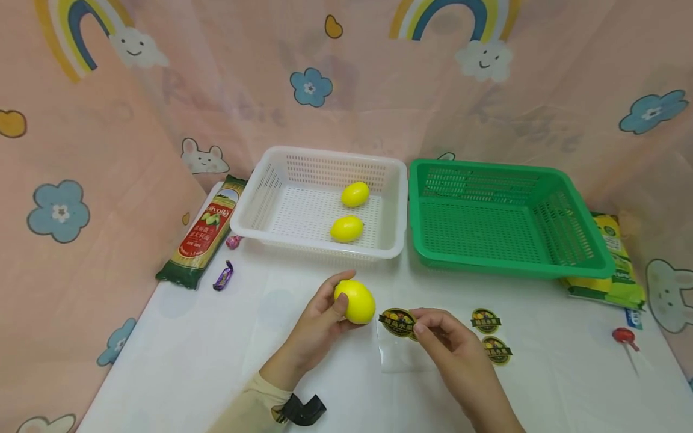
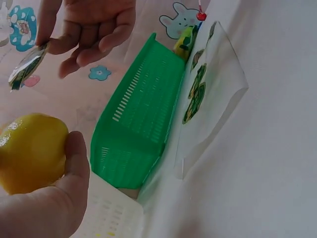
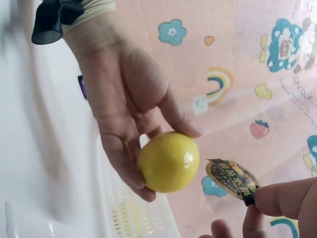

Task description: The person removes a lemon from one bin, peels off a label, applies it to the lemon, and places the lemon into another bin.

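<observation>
Yellow lemon (image 1: 355, 302) sits cupped in the left hand (image 1: 316, 328), bare side turned toward the sticker (image 1: 397, 322) pinched by the right hand (image 1: 452, 352).

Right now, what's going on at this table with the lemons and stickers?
A person is working at a white table. Their left hand holds a yellow lemon just above the table, while the right hand pinches a round dark sticker right beside the lemon. Two more stickers lie on a clear backing sheet on the table. Two lemons already sit in the white basket; the green basket next to it holds nothing that I can see.
</observation>
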`<act>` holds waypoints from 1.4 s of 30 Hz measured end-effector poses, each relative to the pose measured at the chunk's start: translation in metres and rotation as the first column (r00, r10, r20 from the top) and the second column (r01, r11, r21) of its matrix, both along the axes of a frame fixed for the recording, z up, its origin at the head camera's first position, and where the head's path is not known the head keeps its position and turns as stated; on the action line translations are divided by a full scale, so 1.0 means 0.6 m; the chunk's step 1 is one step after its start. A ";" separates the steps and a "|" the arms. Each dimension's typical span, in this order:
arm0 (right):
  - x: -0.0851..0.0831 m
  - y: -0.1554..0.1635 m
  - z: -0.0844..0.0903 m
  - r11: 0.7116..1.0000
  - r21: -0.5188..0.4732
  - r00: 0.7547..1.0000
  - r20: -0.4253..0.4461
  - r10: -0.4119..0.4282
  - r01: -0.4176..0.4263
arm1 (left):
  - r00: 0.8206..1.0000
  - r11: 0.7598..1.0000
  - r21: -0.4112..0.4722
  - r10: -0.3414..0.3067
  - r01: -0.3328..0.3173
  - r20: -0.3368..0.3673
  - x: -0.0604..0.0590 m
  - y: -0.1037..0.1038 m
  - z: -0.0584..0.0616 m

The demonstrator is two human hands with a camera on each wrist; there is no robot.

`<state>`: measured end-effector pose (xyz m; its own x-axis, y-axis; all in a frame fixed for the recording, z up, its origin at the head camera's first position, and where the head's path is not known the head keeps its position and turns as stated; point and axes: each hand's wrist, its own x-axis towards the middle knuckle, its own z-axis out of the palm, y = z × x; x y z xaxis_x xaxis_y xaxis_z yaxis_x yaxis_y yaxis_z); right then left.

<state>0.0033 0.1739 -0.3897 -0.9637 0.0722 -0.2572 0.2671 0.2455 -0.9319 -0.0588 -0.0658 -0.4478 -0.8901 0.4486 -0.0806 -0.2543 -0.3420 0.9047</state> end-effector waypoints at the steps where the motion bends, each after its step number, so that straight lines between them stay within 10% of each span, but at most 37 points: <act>1: -0.002 -0.003 0.003 1.000 -0.007 1.000 0.007 0.002 -0.002 | 1.000 1.000 0.009 -0.003 0.003 -0.004 0.002 0.003 0.000; 15: -0.020 -0.037 0.013 0.990 -0.135 0.999 -0.013 0.046 -0.047 | 0.997 0.998 0.054 -0.029 0.033 -0.070 0.017 0.031 -0.001; 42: -0.027 -0.054 -0.001 0.997 0.078 0.988 -0.154 0.007 0.005 | 0.995 0.984 0.174 -0.014 0.032 -0.103 0.031 0.048 0.002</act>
